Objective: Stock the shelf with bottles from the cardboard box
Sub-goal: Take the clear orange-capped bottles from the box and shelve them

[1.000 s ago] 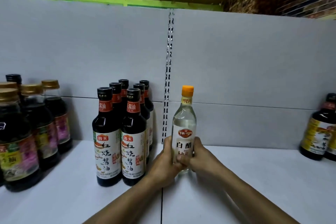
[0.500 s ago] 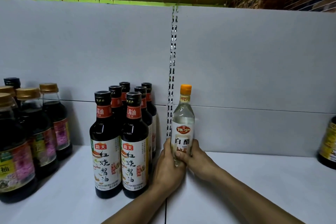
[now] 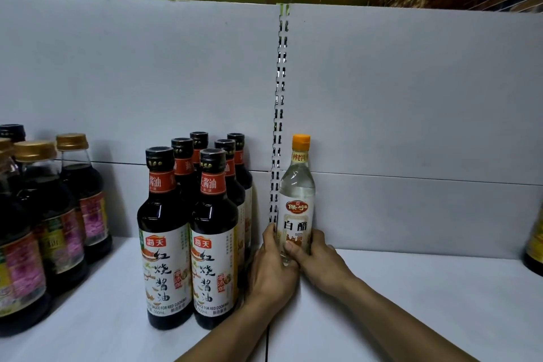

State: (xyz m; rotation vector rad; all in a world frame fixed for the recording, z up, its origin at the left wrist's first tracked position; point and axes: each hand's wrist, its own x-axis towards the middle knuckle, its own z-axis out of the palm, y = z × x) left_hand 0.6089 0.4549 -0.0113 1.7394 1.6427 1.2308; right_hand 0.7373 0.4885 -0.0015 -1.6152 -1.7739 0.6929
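Note:
A clear vinegar bottle [image 3: 296, 194] with an orange cap and a white label stands upright at the back of the white shelf [image 3: 426, 297], close to the slotted upright [image 3: 279, 114]. My left hand [image 3: 271, 267] grips its lower part from the left. My right hand [image 3: 318, 258] grips it from the right, fingers wrapped round the front. The bottle's base is hidden behind my hands. The cardboard box is out of view.
Several dark soy sauce bottles [image 3: 188, 238] with black caps stand in rows right beside my left hand. Gold-capped dark bottles [image 3: 50, 214] fill the far left. Another dark bottle [image 3: 534, 244] shows at the right edge. The grey back panel [image 3: 411, 97] closes the shelf behind.
Both hands have pushed the vinegar bottle back across the shelf toward the back panel, next to the soy sauce rows. The grip stays the same.

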